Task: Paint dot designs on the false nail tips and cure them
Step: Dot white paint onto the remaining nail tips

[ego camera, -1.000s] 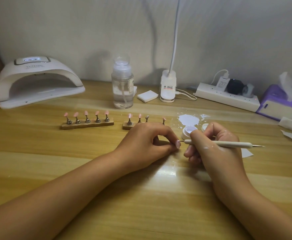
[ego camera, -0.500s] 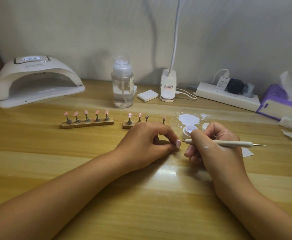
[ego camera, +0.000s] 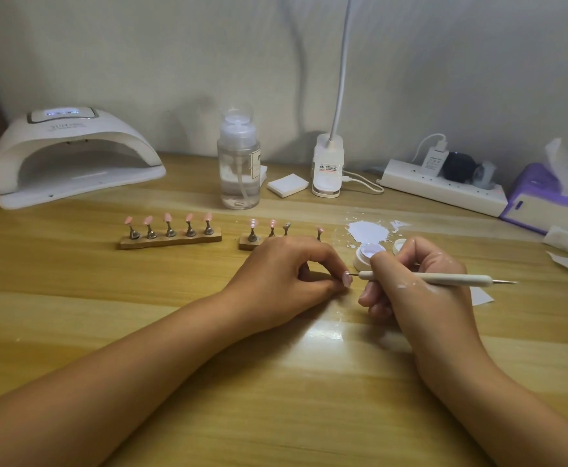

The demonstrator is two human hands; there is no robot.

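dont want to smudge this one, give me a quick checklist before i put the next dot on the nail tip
1. False nail tip pinched steady in the left hand: ok.
2. Dotting tool gripped by the right hand, its point at the nail tip: ok.
3. Gel loaded on the tool's point: cannot tell, too small to see.
4. Gel pot open, just behind the right hand: ok.
5. Nail lamp display lit, ready for curing: ok.
6. Right hand clean: not ok, white smears on its back.
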